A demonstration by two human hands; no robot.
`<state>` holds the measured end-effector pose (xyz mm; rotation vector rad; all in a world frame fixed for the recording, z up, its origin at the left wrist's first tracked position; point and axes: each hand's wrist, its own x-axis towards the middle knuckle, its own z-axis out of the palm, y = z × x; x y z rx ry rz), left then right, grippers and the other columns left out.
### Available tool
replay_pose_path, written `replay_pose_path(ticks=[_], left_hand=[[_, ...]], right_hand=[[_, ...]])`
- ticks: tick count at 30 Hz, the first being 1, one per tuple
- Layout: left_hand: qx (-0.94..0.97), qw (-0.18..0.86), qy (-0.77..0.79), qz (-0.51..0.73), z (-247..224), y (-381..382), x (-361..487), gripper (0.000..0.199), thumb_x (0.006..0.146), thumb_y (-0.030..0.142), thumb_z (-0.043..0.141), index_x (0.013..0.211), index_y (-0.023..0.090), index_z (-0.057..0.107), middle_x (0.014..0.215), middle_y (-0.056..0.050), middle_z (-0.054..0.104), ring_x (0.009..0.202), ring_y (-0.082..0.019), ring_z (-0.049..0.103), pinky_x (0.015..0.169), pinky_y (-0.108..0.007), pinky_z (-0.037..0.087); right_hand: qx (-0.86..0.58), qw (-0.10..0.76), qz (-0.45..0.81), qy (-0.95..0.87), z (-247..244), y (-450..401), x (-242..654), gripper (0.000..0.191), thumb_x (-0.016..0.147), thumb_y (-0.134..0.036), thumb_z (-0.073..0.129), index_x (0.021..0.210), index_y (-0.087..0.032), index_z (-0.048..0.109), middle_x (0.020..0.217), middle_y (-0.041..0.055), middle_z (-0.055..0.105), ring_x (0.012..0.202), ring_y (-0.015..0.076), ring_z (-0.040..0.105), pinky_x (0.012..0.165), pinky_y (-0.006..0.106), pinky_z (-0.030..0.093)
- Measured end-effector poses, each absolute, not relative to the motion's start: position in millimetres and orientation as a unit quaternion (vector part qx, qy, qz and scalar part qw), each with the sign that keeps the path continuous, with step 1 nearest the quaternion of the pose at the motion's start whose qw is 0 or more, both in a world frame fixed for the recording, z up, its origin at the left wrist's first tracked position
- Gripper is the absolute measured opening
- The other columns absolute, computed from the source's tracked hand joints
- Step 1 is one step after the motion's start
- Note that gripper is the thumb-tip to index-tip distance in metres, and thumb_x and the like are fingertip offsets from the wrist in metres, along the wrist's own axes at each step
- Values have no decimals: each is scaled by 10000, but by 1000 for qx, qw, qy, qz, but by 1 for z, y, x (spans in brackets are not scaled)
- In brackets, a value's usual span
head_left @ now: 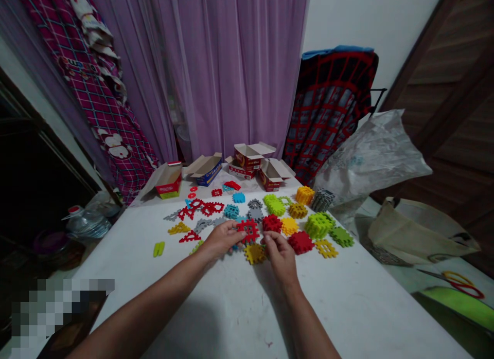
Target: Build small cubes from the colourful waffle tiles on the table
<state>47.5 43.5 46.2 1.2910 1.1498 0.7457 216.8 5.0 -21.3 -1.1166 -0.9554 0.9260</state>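
Left grip [223,239] touching red block [249,229], right grip [281,257] beside

Open cardboard boxes [227,166] stand along the far edge of the white table [358,302]. A purple curtain [227,66] hangs behind them, with a pink checked cloth [88,91] to its left and a red-and-black cloth [328,102] to its right. A plastic bag [370,158] sits right of the table, beyond a beige tote bag [417,233].
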Motion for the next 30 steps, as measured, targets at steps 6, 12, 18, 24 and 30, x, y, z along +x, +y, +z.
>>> replay_pose_path(ticks=[6,12,18,24,30], left_hand=[[514,604,495,356,45,38,53,472,602,482,805,890,169,601,698,-7,689,525,-90,589,399,-161,302],[516,603,503,342,44,38,55,477,620,497,790,904,165,598,698,-4,679,531,-89,592,390,-153,301],[511,609,497,349,38,24,60,573,677,523,743,1112,190,575,1131,-94,675,680,-96,657,378,-137,303],[509,613,505,330,29,4,42,602,676,561,713,1143,198,600,1156,-116,645,716,-118,646,365,-148,297],[495,600,534,330,24,-1,16,609,643,542,717,1132,197,607,1138,-109,652,678,-110,608,355,-154,279]], right_hand=[[-489,605,453,-436,-18,1,209,439,681,-598,735,719,-161,728,611,23,629,530,119,497,498,245,406],[-495,650,422,-393,-15,-3,199,411,674,-571,740,714,-162,726,616,18,633,527,108,487,498,236,403],[-556,652,411,-312,-14,13,228,408,606,-569,727,655,-169,668,499,-25,539,434,88,400,416,220,308],[-616,618,397,-285,-10,34,266,321,575,-499,704,570,-186,631,453,-34,525,394,97,393,396,233,292],[-642,581,396,-305,-15,43,267,276,617,-460,672,572,-189,647,452,-38,538,396,106,421,403,233,298]])
